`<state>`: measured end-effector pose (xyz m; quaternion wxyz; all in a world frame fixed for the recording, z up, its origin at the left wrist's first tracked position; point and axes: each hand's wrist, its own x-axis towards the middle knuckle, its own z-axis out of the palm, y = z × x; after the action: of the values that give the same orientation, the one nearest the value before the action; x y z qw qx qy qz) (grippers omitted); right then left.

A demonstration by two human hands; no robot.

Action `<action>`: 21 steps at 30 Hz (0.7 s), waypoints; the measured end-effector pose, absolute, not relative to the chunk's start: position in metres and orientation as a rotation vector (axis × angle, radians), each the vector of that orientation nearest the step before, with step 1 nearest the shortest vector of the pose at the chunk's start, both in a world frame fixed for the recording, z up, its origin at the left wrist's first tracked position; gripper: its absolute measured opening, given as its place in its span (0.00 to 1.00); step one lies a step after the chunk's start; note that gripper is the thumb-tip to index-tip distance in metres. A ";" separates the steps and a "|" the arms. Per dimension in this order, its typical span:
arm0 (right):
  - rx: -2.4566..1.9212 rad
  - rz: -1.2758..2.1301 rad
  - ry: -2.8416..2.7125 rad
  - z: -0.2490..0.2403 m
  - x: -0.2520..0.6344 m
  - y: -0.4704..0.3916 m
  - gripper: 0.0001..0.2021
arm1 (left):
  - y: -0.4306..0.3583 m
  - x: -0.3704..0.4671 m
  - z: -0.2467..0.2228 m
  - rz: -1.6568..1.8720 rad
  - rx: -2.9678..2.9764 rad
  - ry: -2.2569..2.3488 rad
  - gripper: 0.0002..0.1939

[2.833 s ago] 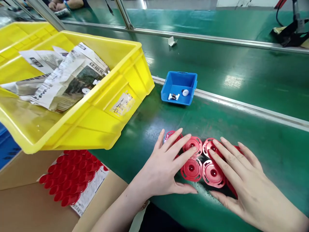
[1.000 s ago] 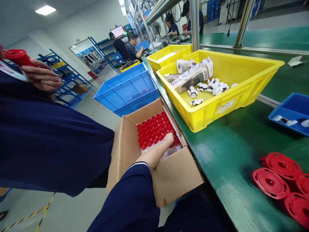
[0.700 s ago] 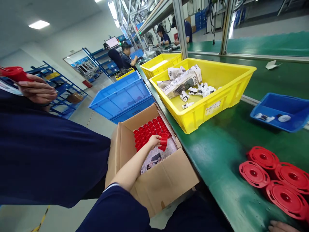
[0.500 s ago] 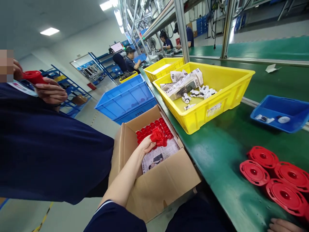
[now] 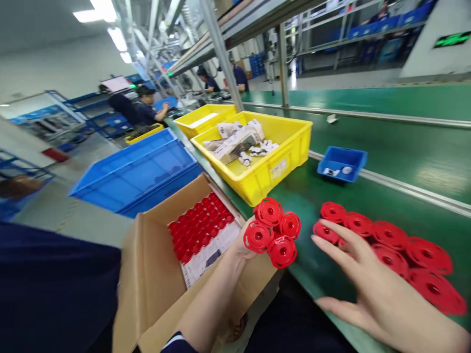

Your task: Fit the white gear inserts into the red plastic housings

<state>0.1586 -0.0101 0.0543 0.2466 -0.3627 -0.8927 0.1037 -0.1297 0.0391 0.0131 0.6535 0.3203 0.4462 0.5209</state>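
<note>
My left hand (image 5: 245, 241) is closed around a cluster of several red flanged plastic parts (image 5: 270, 212), held above the near edge of the green bench. Each shows a round, slotted flange with a central hole. Beside it, my right hand (image 5: 362, 287) is open, thumb and fingers apart, over the front of a group of red flanged parts (image 5: 390, 234) on the bench. Whether its fingertips touch them I cannot tell. Below on the left, a cardboard box (image 5: 156, 260) holds rows of red parts (image 5: 200, 220) on a newspaper sheet (image 5: 206, 257).
On the green bench (image 5: 305, 206) stand a yellow bin (image 5: 290, 159) with newspaper and small white parts, and a small blue tray (image 5: 342, 174). Blue crates (image 5: 132, 169) sit beyond the box. A person's dark clothing (image 5: 55, 289) is close at left; metal posts rise behind the bins.
My left hand has come up out of the box with the red parts and moved right to the bench. My right hand has come fully into view. The camera has turned right.
</note>
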 end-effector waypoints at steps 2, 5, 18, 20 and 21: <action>-0.994 0.358 -2.440 0.070 0.132 0.002 0.52 | 0.044 -0.100 0.013 1.178 0.723 0.913 0.23; -0.997 0.438 -2.446 0.074 0.105 0.024 0.58 | 0.047 -0.075 0.013 1.166 0.696 0.775 0.22; -0.820 0.716 -2.569 0.080 0.080 0.079 0.29 | 0.055 -0.084 -0.002 1.387 0.672 0.822 0.24; -0.805 0.757 -2.563 0.080 0.077 0.088 0.29 | 0.059 -0.086 -0.005 1.405 0.698 0.846 0.24; -0.809 0.769 -2.557 0.080 0.076 0.092 0.29 | 0.062 -0.087 -0.006 1.414 0.716 0.862 0.24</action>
<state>0.0758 0.0921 0.0796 0.1748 -0.2856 -0.9023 0.2715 -0.0875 0.0616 -0.0064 0.6199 0.3115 0.3748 0.6149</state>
